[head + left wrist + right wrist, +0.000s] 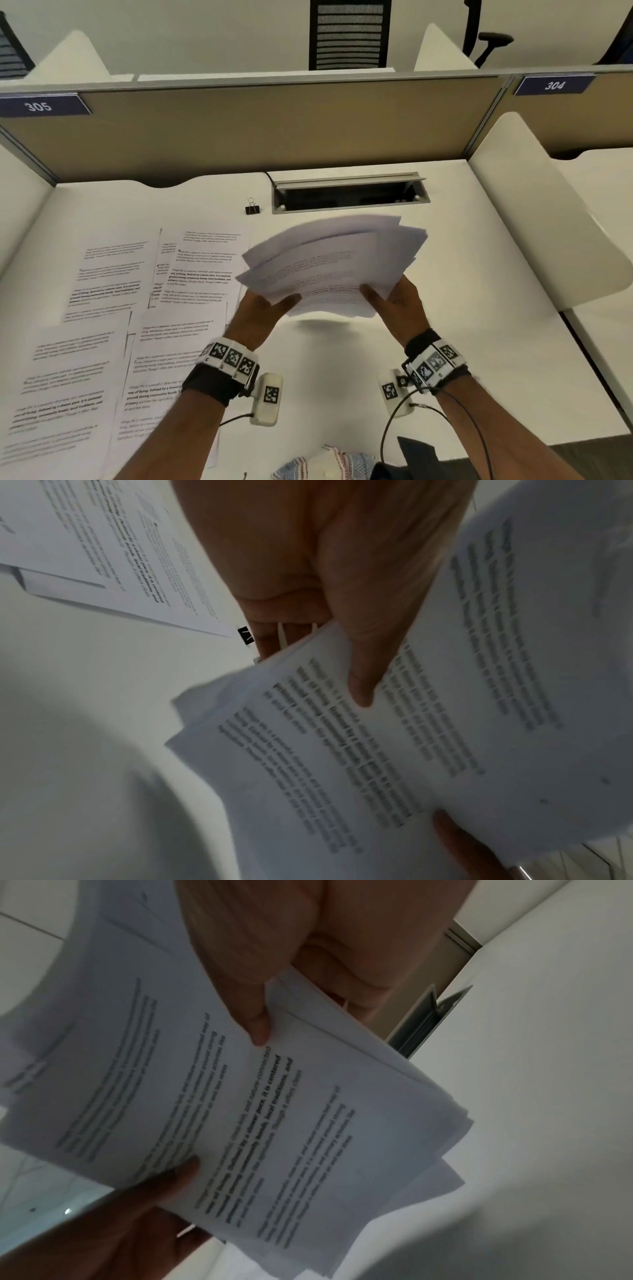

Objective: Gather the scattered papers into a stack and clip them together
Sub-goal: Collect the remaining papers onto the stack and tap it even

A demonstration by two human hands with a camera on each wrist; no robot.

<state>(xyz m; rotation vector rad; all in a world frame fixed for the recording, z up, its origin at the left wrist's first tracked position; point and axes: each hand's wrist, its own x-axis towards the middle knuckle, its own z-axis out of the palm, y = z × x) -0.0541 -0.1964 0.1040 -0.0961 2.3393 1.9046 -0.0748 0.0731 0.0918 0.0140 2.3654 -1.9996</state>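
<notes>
Both hands hold a loose, fanned stack of printed papers [329, 263] above the middle of the white desk [479, 342]. My left hand [270, 305] grips its near left edge, thumb on top, fingers underneath. My right hand [387, 298] grips the near right edge the same way. In the left wrist view the stack [394, 737] is blurred under the thumb; in the right wrist view the stack [240, 1110] shows uneven edges. Several more printed sheets [113, 308] lie spread over the left half of the desk. A black binder clip [252, 208] stands near the back of the desk, also visible as the clip [245, 635].
A cable tray [349, 195] with its lid raised is set into the desk behind the stack. A tan partition [257, 130] closes the back, and a white curved divider [548, 212] closes the right side. Patterned cloth [329, 466] lies at the near edge.
</notes>
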